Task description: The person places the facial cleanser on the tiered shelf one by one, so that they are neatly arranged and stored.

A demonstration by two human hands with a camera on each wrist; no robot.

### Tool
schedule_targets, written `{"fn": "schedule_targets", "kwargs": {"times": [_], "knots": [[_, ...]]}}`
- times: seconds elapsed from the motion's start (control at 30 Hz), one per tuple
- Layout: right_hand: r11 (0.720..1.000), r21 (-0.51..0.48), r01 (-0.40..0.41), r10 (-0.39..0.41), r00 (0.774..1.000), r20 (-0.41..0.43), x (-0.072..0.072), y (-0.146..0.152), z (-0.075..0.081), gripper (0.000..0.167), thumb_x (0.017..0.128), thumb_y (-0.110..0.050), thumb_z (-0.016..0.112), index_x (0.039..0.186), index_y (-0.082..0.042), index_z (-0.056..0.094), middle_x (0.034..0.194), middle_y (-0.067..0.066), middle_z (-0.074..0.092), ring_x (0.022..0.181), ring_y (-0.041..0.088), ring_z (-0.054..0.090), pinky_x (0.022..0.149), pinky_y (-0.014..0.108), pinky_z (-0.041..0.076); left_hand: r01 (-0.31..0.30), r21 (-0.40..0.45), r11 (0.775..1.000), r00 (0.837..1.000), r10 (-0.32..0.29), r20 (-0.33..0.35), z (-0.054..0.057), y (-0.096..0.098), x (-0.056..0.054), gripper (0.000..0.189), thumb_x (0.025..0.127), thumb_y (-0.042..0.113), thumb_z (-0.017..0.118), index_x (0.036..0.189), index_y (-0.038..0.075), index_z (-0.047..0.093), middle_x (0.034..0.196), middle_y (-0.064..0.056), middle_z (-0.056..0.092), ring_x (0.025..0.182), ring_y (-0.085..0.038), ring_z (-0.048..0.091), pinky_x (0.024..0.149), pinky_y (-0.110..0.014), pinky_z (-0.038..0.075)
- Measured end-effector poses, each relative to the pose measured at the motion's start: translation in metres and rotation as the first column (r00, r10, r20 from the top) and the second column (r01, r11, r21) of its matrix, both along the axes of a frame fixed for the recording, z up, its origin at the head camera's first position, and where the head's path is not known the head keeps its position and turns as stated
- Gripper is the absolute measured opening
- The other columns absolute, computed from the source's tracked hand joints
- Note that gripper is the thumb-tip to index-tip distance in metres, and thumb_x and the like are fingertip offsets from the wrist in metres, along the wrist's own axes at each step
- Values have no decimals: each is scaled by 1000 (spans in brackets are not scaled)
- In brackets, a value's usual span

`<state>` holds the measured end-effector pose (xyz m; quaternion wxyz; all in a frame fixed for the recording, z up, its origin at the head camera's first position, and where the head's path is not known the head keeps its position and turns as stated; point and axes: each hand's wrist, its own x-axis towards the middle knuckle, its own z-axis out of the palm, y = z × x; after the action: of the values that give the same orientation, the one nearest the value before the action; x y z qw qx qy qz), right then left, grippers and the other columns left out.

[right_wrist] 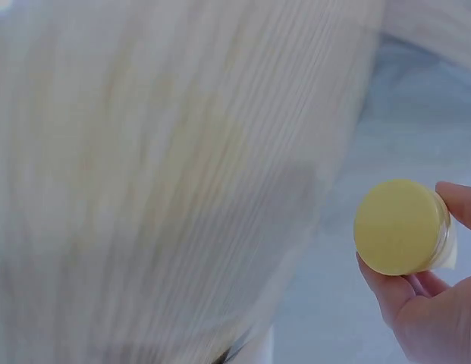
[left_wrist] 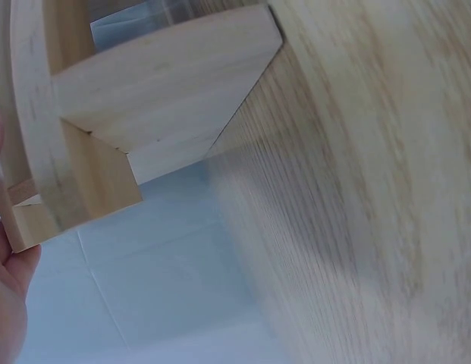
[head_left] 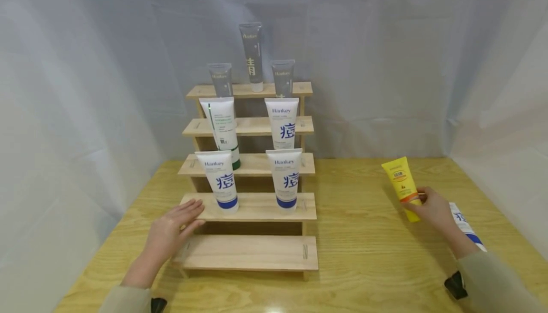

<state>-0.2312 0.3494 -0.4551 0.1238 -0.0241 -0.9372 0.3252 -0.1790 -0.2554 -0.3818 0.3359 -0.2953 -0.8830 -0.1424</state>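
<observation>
Between thumb and fingers, my right hand [head_left: 434, 210] holds a yellow squeeze tube [head_left: 400, 180] tilted, its cap end low, over the right of the table. The right wrist view shows the round yellow cap [right_wrist: 398, 227] end-on. My left hand [head_left: 173, 227] rests at the left end of the second step from the bottom of a wooden tiered stand [head_left: 252, 253], its fingers extended on the board and the thumb by the front edge. Two white tubes with blue bands, a left one [head_left: 218, 180] and a right one [head_left: 286, 180], stand on that step.
Higher up stand a white-and-green tube [head_left: 221, 125], another white tube [head_left: 282, 120] and several grey tubes [head_left: 252, 51]. A white-and-blue tube [head_left: 466, 225] lies on the table [head_left: 364, 256] behind my right wrist. Pale curtains [head_left: 372, 65] enclose the back and sides.
</observation>
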Motion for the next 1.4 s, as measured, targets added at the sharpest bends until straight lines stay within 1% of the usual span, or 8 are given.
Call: {"fn": "schedule_targets", "kwargs": {"times": [0.07, 0.13, 0.3, 0.47, 0.63, 0.87, 1.07, 1.4], "knots": [[999, -41, 13, -14, 1000, -14, -6, 5, -17, 80, 74, -53, 63, 120, 8, 39, 103, 27, 52, 86, 34, 53, 58, 33, 52, 0, -2, 1000, 1000, 0, 3, 0, 0, 0, 36, 78, 29, 64, 100, 1, 65, 107, -14, 61, 96, -31, 58, 78, -47, 48], [997, -74, 23, -24, 1000, -14, -4, -1, -19, 81, 73, -54, 63, 120, 7, 38, 104, 25, 51, 86, 32, 52, 58, 30, 50, -2, -3, 1000, 1000, 2, 9, 1, 0, 0, 35, 78, 28, 65, 100, 1, 65, 107, -14, 61, 97, -31, 58, 78, -47, 48], [987, -159, 30, -28, 1000, 13, 20, -35, 9, 74, 74, -43, 68, 120, 7, 36, 106, 22, 49, 90, 32, 49, 54, 23, 46, -8, -6, 1000, 1000, 8, 14, 0, 0, 0, 36, 79, 29, 64, 100, 1, 65, 108, -13, 61, 97, -31, 58, 77, -47, 49], [957, -290, -11, 13, 1000, 5, 39, -64, 29, 70, 77, -28, 69, 121, 9, 29, 111, 24, 42, 97, 34, 45, 63, 25, 49, -10, -8, 1000, 1000, 10, 8, 0, -1, -1, 36, 79, 30, 64, 100, 1, 65, 107, -13, 61, 97, -31, 58, 77, -46, 49], [941, -331, -66, 28, 992, -120, 38, -74, 12, 66, 76, -25, 70, 122, 3, 32, 112, 16, 46, 96, 25, 48, 71, 17, 46, -4, -3, 1000, 1000, 4, 6, -1, -1, -1, 35, 78, 28, 65, 100, 1, 65, 107, -14, 61, 96, -31, 58, 78, -47, 49], [897, -428, -112, 50, 987, -155, 37, -92, -12, 58, 72, -34, 73, 118, -17, 43, 110, -2, 52, 100, 16, 50, 88, 45, 44, -7, 4, 1000, 1000, 7, 10, 0, 0, -1, 35, 78, 27, 65, 100, 0, 65, 107, -14, 61, 96, -31, 58, 79, -48, 48], [896, -411, -168, 94, 977, -193, 52, -121, -8, 58, 67, -44, 73, 115, -22, 47, 102, -6, 57, 91, 11, 55, 76, 33, 52, 7, 1, 1000, 1000, -7, 0, -1, 1, -1, 35, 78, 28, 65, 100, 1, 65, 106, -14, 61, 96, -31, 58, 79, -48, 48], [794, -508, -336, 242, 939, -243, 65, -158, -1, 56, 69, -33, 76, 115, -19, 48, 101, 3, 59, 82, 18, 62, 65, 31, 55, -2, 2, 1000, 1000, 2, 2, -1, 0, -1, 36, 79, 29, 64, 100, 0, 65, 107, -14, 61, 97, -31, 58, 80, -48, 47]]}}
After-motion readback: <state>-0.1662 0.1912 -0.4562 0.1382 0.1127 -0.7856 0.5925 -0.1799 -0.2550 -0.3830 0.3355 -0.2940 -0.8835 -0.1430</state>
